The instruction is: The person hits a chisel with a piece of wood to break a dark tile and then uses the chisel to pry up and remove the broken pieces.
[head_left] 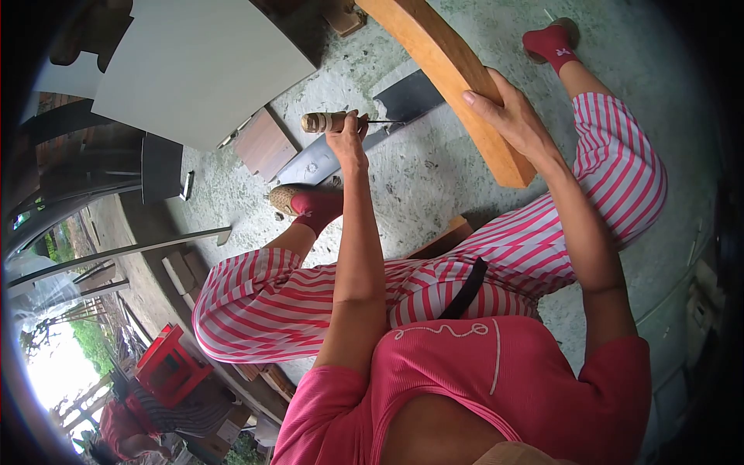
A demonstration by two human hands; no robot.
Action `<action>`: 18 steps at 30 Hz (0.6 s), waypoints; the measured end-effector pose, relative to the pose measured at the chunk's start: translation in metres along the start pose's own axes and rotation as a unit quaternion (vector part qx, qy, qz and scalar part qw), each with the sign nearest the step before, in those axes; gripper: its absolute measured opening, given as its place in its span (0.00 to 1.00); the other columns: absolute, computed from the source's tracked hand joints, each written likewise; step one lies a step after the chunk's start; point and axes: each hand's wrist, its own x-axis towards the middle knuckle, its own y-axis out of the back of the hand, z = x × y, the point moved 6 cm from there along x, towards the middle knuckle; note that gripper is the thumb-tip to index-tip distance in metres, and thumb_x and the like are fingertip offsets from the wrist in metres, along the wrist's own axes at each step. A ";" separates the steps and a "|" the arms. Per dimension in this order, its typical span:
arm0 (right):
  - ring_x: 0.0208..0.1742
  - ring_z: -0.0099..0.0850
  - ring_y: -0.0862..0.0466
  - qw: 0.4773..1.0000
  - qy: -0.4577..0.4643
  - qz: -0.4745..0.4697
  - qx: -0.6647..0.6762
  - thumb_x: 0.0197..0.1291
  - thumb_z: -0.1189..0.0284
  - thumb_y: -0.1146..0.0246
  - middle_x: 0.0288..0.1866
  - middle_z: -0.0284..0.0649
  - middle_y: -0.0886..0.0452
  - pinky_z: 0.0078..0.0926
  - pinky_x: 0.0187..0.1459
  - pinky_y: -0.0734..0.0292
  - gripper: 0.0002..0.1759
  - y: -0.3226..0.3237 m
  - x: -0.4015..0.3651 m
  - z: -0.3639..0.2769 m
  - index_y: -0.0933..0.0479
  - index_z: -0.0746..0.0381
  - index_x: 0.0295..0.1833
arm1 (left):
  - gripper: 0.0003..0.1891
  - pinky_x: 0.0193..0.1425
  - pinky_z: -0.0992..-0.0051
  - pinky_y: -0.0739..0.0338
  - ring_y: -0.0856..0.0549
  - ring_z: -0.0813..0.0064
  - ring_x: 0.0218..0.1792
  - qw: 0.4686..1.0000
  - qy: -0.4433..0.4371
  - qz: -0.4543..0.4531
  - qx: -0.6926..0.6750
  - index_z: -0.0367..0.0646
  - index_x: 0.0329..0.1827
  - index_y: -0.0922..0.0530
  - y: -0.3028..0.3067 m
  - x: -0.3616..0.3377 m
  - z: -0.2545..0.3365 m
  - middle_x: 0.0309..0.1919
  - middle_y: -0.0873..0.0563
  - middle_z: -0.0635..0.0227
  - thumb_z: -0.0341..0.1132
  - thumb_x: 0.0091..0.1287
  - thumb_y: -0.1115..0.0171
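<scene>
My left hand is closed around a thick-handled tool with a thin metal shaft. Its shaft points right, over a long dark flat strip lying on the floor. In my right hand is a long, curved piece of orange-brown wood, gripped near its lower end with the thumb on its face. The wood slants from the top edge down toward my right thigh. I cannot tell the exact kind of the tool's tip.
A large pale panel stands at upper left, beside a small wood-grain board. My feet in red socks are spread on the speckled floor. A red plastic crate and another person are at lower left.
</scene>
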 end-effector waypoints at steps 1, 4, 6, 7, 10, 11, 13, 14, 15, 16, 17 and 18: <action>0.46 0.41 0.19 1.000 0.000 -0.006 0.002 0.54 0.41 0.42 0.43 0.52 0.20 0.34 0.49 0.26 0.41 -0.001 0.000 0.000 0.31 0.67 0.59 | 0.12 0.44 0.67 0.17 0.14 0.63 0.38 1.000 0.000 0.000 0.000 0.36 0.45 0.29 0.000 0.000 0.001 0.42 0.18 0.57 0.30 0.62 0.39; 0.46 0.41 0.18 1.000 0.004 -0.009 -0.002 0.55 0.40 0.42 0.42 0.52 0.20 0.34 0.48 0.26 0.42 -0.003 0.001 0.003 0.31 0.67 0.59 | 0.12 0.44 0.67 0.17 0.14 0.63 0.38 1.000 0.004 0.004 0.002 0.35 0.45 0.29 -0.001 -0.001 0.002 0.41 0.18 0.58 0.29 0.62 0.39; 0.45 0.41 0.18 1.000 0.007 -0.007 -0.009 0.55 0.40 0.42 0.42 0.52 0.20 0.34 0.48 0.26 0.42 -0.003 0.001 0.003 0.31 0.67 0.59 | 0.12 0.44 0.68 0.17 0.14 0.63 0.38 1.000 0.002 -0.004 0.009 0.35 0.45 0.29 -0.003 -0.002 0.003 0.41 0.18 0.57 0.29 0.62 0.39; 0.45 0.41 0.18 1.000 0.004 -0.012 -0.014 0.54 0.40 0.42 0.42 0.53 0.20 0.34 0.48 0.26 0.42 -0.003 0.001 0.003 0.31 0.67 0.59 | 0.12 0.44 0.68 0.17 0.14 0.63 0.38 1.000 0.002 -0.003 0.008 0.35 0.45 0.29 -0.004 -0.002 0.003 0.41 0.18 0.57 0.29 0.62 0.39; 0.46 0.42 0.18 1.000 0.001 -0.018 -0.021 0.54 0.39 0.42 0.42 0.55 0.20 0.34 0.48 0.26 0.44 -0.005 0.002 0.004 0.32 0.69 0.59 | 0.12 0.45 0.70 0.18 0.14 0.64 0.38 1.000 -0.005 -0.013 0.013 0.34 0.45 0.29 -0.006 -0.001 0.004 0.40 0.18 0.57 0.29 0.61 0.39; 0.46 0.42 0.18 1.000 0.000 -0.019 -0.022 0.54 0.39 0.42 0.42 0.55 0.20 0.34 0.49 0.26 0.45 -0.005 0.002 0.005 0.32 0.69 0.60 | 0.13 0.47 0.67 0.17 0.15 0.62 0.41 0.999 -0.011 -0.037 0.032 0.34 0.46 0.29 -0.008 -0.002 0.004 0.42 0.19 0.55 0.29 0.62 0.39; 0.47 0.42 0.18 1.000 0.000 -0.017 -0.024 0.54 0.38 0.42 0.43 0.56 0.20 0.34 0.49 0.26 0.45 -0.006 0.002 0.007 0.33 0.70 0.60 | 0.13 0.48 0.64 0.17 0.15 0.59 0.43 0.997 -0.017 -0.061 0.049 0.34 0.47 0.29 -0.009 -0.001 0.003 0.44 0.19 0.54 0.29 0.62 0.39; 0.47 0.43 0.18 1.000 -0.002 -0.016 -0.026 0.53 0.38 0.42 0.43 0.56 0.21 0.34 0.50 0.26 0.46 -0.007 0.002 0.008 0.33 0.71 0.60 | 0.13 0.48 0.64 0.17 0.15 0.59 0.44 0.997 -0.019 -0.064 0.048 0.34 0.47 0.30 -0.009 -0.001 0.002 0.44 0.19 0.54 0.29 0.62 0.39; 0.47 0.43 0.18 1.000 -0.002 -0.017 -0.026 0.53 0.38 0.42 0.43 0.56 0.21 0.34 0.50 0.26 0.46 -0.007 0.003 0.007 0.33 0.71 0.60 | 0.13 0.48 0.64 0.17 0.15 0.59 0.44 0.996 -0.022 -0.068 0.046 0.34 0.47 0.30 -0.010 -0.002 0.002 0.44 0.19 0.54 0.29 0.62 0.39; 0.48 0.43 0.19 0.999 -0.006 -0.024 -0.025 0.54 0.38 0.42 0.43 0.56 0.21 0.34 0.50 0.26 0.46 -0.008 0.002 0.006 0.33 0.71 0.61 | 0.13 0.48 0.64 0.17 0.15 0.59 0.44 0.997 -0.022 -0.067 0.045 0.34 0.47 0.30 -0.009 -0.003 0.001 0.44 0.19 0.54 0.29 0.62 0.39; 0.48 0.43 0.19 0.999 -0.010 -0.031 -0.025 0.54 0.38 0.42 0.44 0.57 0.21 0.33 0.50 0.25 0.47 -0.009 0.002 0.005 0.34 0.71 0.61 | 0.13 0.49 0.64 0.17 0.15 0.59 0.44 0.997 -0.023 -0.058 0.036 0.34 0.47 0.30 -0.008 -0.005 0.000 0.44 0.19 0.54 0.29 0.62 0.39; 0.48 0.43 0.19 0.999 -0.010 -0.032 -0.026 0.54 0.38 0.42 0.44 0.57 0.21 0.33 0.50 0.25 0.47 -0.010 0.003 0.006 0.34 0.71 0.61 | 0.13 0.49 0.64 0.17 0.15 0.59 0.44 0.998 -0.025 -0.050 0.026 0.34 0.47 0.30 -0.008 -0.007 0.000 0.44 0.19 0.54 0.29 0.62 0.39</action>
